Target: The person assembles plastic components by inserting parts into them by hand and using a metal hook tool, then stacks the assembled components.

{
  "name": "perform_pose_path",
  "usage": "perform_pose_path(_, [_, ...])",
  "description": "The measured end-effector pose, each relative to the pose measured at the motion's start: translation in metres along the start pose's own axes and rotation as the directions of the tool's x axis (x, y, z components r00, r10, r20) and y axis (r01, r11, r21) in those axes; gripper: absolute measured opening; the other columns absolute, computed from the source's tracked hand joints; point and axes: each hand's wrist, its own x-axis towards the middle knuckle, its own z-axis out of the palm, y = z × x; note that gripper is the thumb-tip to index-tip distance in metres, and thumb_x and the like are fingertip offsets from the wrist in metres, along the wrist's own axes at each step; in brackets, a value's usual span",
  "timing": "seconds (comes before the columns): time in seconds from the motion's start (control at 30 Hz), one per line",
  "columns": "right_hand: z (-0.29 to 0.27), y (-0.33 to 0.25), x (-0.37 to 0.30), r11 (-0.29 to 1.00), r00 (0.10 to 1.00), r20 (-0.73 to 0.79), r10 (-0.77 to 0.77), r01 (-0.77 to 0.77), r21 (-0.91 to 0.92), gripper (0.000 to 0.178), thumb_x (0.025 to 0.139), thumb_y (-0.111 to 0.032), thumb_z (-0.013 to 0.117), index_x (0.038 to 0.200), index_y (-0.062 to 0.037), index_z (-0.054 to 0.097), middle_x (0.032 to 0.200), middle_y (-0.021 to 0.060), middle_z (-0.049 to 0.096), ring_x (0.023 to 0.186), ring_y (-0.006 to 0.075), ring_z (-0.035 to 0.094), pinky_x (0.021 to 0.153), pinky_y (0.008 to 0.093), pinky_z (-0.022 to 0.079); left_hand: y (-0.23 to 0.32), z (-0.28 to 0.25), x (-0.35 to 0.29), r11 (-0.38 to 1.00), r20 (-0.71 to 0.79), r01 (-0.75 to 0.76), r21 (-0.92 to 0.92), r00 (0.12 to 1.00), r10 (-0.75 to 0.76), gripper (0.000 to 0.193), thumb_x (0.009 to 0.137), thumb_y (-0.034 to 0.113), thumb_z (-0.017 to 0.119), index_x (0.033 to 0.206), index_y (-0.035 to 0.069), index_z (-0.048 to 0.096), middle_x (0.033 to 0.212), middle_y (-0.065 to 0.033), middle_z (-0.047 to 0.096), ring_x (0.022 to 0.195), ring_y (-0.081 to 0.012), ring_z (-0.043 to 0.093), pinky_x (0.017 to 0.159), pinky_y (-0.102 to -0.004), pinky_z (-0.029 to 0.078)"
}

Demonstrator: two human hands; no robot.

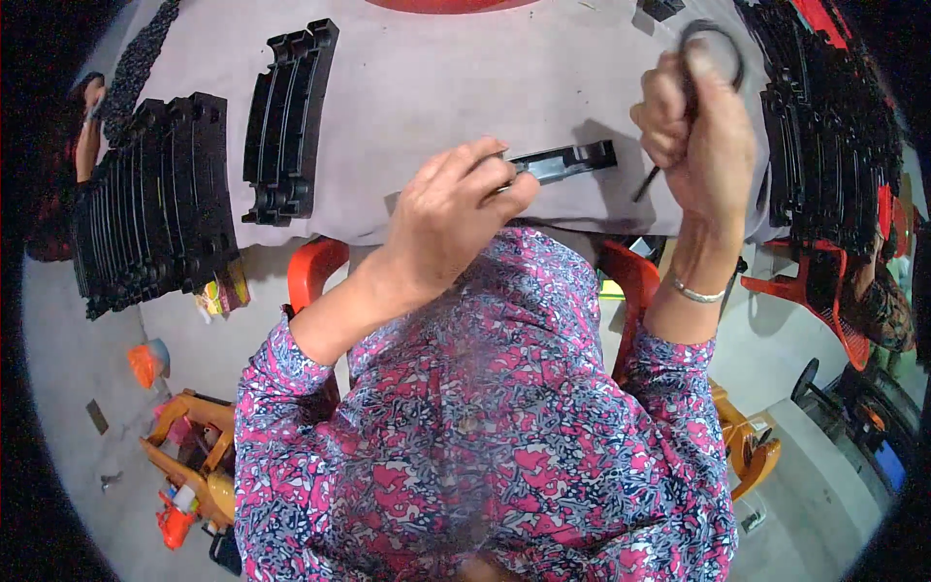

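Observation:
My left hand (451, 209) is closed over the left end of a long black plastic part (572, 165). The part is narrow and trough-shaped, with a pale strip along its inside, and its left end is hidden under my fingers. Up to the right, my right hand (703, 136) is raised in a fist round a black tool (734, 48) with a large ring handle. A thin dark tip of the tool points down below the fist, toward the part's right end but apart from it. The tool's exact kind is blurred.
Several similar black parts (281, 126) lie grouped at the left, with a bigger row (155, 204) beyond them. More black parts (834, 126) are heaped at the right edge of the cloth-covered table (436, 78). A red chair (315, 272) surrounds me; other people sit at both sides.

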Motion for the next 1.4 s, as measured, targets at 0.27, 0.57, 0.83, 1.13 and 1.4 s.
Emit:
perform_pose_path(0.27, [-0.027, 0.024, -0.006, -0.055, 0.917, 0.396, -0.045, 0.394, -0.918, 0.03, 0.085, -0.008, 0.055, 0.112, 0.0002, 0.065, 0.094, 0.0193, 0.065, 0.076, 0.0375, 0.063, 0.067, 0.0444, 0.05, -0.004, -0.034, -0.004, 0.967, -0.001, 0.243, 0.077, 0.97, -0.243, 0.037, 0.069, 0.001, 0.068, 0.105, 0.007, 0.063, 0.098, -0.0065, 0.059, 0.092, -0.0267, 0.059, 0.076, -0.039, 0.046])
perform_pose_path(0.57, [-0.006, 0.035, -0.039, 0.3, 0.979, 0.092, 0.184, 0.033, -0.953, 0.028, 0.097, -0.02, 0.047, 0.104, -0.0007, 0.065, 0.076, 0.0214, 0.062, 0.064, 0.0376, 0.059, 0.062, 0.0423, 0.046, -0.046, -0.022, 0.021, 0.992, -0.001, 0.103, 0.077, 0.995, -0.103, 0.036, 0.071, 0.003, 0.068, 0.107, 0.01, 0.065, 0.106, -0.0107, 0.058, 0.105, -0.0307, 0.055, 0.087, -0.042, 0.042])
perform_pose_path(0.83, [0.032, 0.072, -0.056, 0.719, 0.896, 0.171, 0.409, -0.201, -0.666, 0.042, 0.102, -0.036, 0.044, 0.121, -0.0022, 0.062, 0.078, 0.001, 0.065, 0.055, 0.0027, 0.039, 0.049, 0.0205, 0.032, -0.052, -0.001, 0.039, 0.939, 0.038, 0.224, -0.261, 0.974, -0.222, 0.042, 0.081, 0.005, 0.067, 0.122, 0.003, 0.059, 0.112, -0.0165, 0.061, 0.098, -0.0359, 0.062, 0.083, -0.0411, 0.051])
perform_pose_path(1.13, [0.021, 0.043, -0.05, 0.951, 0.961, -0.23, 0.151, -0.205, -0.232, 0.049, 0.103, -0.046, 0.04, 0.077, -0.0053, 0.051, 0.053, -0.0052, 0.035, 0.042, 0.0056, 0.028, 0.039, 0.0225, 0.022, -0.012, -0.027, 0.014, 0.946, 0.131, 0.278, -0.164, 0.957, -0.259, 0.049, 0.079, 0.021, 0.074, 0.122, 0.003, 0.06, 0.108, -0.0196, 0.063, 0.099, -0.036, 0.063, 0.083, -0.0424, 0.051])
perform_pose_path(1.4, [0.019, 0.01, -0.019, 0.912, 0.934, 0.143, -0.326, 0.271, 0.309, 0.045, 0.103, -0.043, 0.04, 0.073, -0.0092, 0.037, 0.059, -0.0039, 0.026, 0.052, 0.008, 0.021, 0.046, 0.0257, 0.017, -0.017, -0.039, 0.01, 0.946, 0.264, 0.292, -0.137, 0.932, -0.249, 0.039, 0.07, 0.004, 0.066, 0.109, 0.003, 0.061, 0.098, -0.0164, 0.058, 0.094, -0.0378, 0.059, 0.082, -0.0461, 0.048])
